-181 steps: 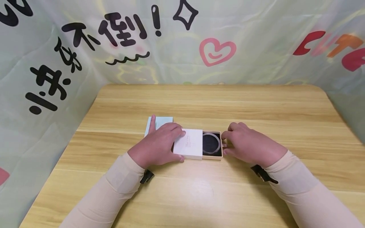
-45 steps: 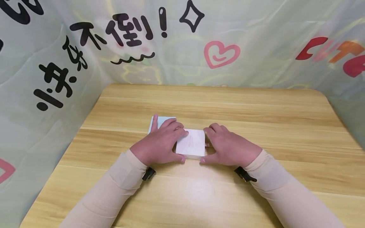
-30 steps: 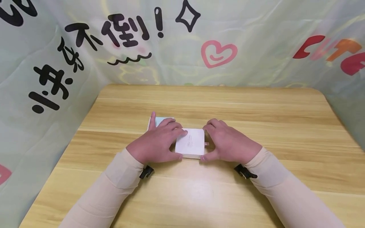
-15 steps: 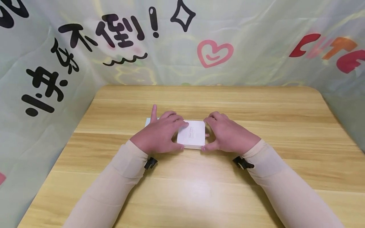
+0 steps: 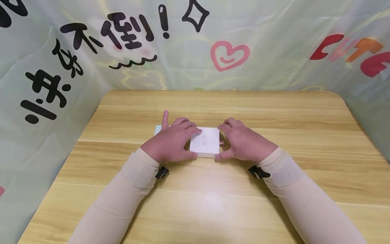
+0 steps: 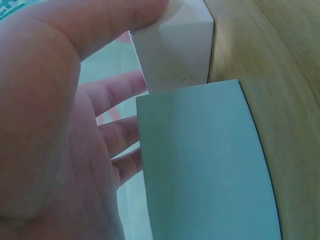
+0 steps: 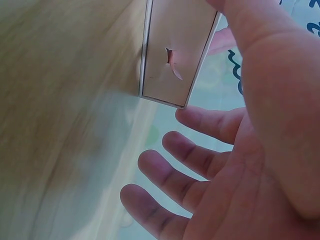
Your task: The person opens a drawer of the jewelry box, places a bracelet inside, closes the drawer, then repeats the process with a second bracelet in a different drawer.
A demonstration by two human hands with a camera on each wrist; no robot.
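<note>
A white jewelry box (image 5: 204,140) with small pinkish print on its lid lies between my two hands, its drawer pushed fully in. My left hand (image 5: 172,140) grips the left part, thumb on the near side, forefinger over the top, another finger raised. At the other end my right hand (image 5: 245,140) pinches the box's near and far corners between thumb and fingers. The drawer's end panel (image 7: 177,35) sits flush in the sleeve, with a pink ribbon tab (image 7: 175,69) sticking out of its slit. Whatever lies inside is hidden.
A pale blue flat box or card (image 6: 200,165) lies by the white box's left end, mostly covered by my left hand in the head view. All this is on a wooden table (image 5: 274,112). Printed cloth (image 5: 274,44) hangs behind and at the sides.
Six seconds ago the drawer stood partly out, showing a bangle; it has since slid in as my right hand came left. Lately both hands and the box shifted slightly away from me.
</note>
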